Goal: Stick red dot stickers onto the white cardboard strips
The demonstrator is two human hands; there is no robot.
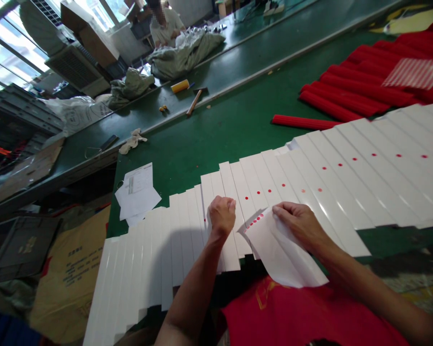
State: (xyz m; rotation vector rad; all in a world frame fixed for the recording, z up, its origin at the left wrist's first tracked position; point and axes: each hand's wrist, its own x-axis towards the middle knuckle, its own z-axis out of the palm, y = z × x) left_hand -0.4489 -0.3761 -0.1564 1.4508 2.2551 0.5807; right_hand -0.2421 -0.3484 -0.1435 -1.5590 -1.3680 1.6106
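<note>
A long fan of overlapping white strips lies across the green table; many strips to the right carry a small red dot sticker. My left hand is closed in a fist, pressing down on a strip near a red dot. My right hand is closed on a curled white backing sheet with a row of red dot stickers along its top edge.
Red strips are piled at the far right. Loose papers lie at the table's left edge. A hammer, yellow roll and cloth bundles sit on the far bench, where another person works. A brown sack stands below left.
</note>
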